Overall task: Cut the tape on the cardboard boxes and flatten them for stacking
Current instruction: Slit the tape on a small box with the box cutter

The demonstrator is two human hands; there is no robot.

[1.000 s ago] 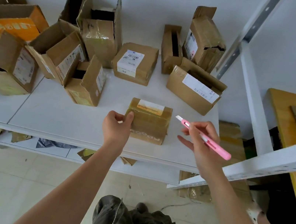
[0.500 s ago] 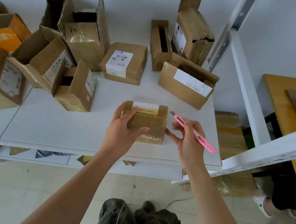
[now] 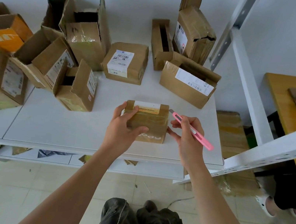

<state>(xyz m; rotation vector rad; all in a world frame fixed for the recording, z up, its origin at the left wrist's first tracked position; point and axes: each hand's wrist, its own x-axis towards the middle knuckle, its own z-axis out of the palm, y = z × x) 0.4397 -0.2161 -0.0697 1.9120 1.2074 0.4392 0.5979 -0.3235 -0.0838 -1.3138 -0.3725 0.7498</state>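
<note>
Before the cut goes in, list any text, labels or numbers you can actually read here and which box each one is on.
"ody": white letters on the near face of the small taped box; the left hand covers the start of the word.
Shipping label on the closed box: barcode and print, too small to read.
Label on the open box at right: barcodes and digits, too blurred.
Orange box: pale characters, unreadable.

Left hand (image 3: 124,127) curled in a grip, right hand (image 3: 188,135) pinching.
</note>
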